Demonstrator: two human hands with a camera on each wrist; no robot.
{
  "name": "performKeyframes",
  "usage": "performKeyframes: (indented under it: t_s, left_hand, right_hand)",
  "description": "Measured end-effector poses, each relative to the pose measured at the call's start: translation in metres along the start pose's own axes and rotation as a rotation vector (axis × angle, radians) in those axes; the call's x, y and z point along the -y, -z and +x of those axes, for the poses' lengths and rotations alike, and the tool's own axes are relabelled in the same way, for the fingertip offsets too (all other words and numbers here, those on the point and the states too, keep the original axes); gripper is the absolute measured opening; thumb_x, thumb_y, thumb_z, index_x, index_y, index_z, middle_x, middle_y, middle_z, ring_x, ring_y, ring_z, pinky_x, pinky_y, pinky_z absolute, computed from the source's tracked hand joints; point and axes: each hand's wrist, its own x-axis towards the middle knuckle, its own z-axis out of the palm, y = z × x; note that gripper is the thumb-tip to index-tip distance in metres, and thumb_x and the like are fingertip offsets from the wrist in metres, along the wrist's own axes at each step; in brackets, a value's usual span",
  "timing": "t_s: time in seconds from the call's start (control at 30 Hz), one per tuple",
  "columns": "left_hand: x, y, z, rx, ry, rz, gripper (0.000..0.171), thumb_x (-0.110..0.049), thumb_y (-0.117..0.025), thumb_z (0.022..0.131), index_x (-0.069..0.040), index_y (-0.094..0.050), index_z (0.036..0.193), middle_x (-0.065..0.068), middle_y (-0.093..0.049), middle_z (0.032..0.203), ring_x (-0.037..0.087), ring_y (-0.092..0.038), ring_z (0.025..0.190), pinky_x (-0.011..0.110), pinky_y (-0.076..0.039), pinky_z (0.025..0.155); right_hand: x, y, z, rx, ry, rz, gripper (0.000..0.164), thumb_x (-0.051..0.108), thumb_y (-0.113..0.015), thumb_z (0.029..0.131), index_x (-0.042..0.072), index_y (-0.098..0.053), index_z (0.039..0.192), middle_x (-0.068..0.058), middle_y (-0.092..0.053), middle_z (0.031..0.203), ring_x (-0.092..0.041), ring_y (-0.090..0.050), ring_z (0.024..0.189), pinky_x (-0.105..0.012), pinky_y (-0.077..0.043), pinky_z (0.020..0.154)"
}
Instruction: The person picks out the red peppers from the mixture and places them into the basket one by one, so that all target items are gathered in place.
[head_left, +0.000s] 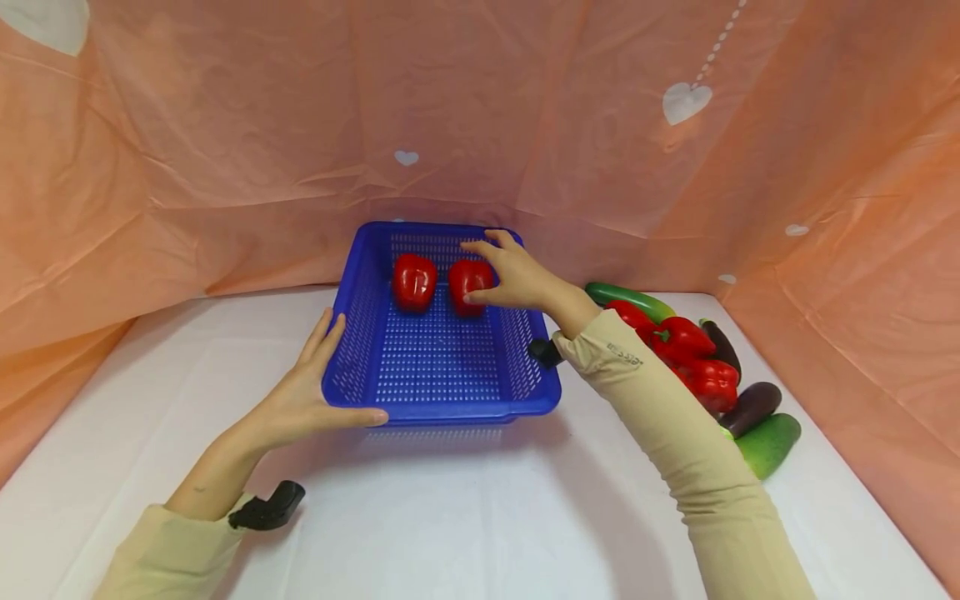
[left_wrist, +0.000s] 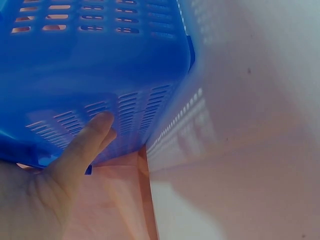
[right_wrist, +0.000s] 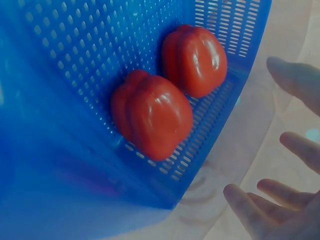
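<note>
Two glossy red bell peppers lie side by side at the far end of a blue perforated plastic basket [head_left: 442, 410]: a left pepper [head_left: 414, 283] and a right pepper [head_left: 464, 277]. My left hand [head_left: 303, 408] is at the basket's near left corner, thumb stretched along the front rim and straight fingers against the outer left wall. Over the basket's far right side is my right hand [head_left: 517, 275], its fingers spread and holding nothing. It overlaps the right pepper in the head view; the right wrist view shows its fingertips apart from both peppers.
On the white tabletop [head_left: 420, 517], right of the basket, lies a pile with several red peppers [head_left: 686, 342], a long green vegetable [head_left: 630, 298], dark eggplants [head_left: 753, 408] and a thick green vegetable [head_left: 772, 442]. Behind the basket hangs an orange-pink curtain [head_left: 450, 100] with white hearts.
</note>
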Motion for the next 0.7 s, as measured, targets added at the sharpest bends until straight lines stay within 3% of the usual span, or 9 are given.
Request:
performKeyframes:
  t_s: [0.7]
  left_hand:
    - [0.001,0.002,0.0,-0.019,-0.022,-0.005,0.13,-0.041,-0.086,0.067,-0.016,0.007,0.155,0.001,0.018,0.161,0.047,-0.003,0.144,0.073,-0.017,0.106]
  right_hand:
    - [-0.01,0.006,-0.024,-0.032,0.043,-0.057,0.071,0.022,-0.073,0.083,0.006,-0.041,0.145,-0.028,-0.021,0.153,-0.04,-0.022,0.143,-0.051,-0.023,0.117]
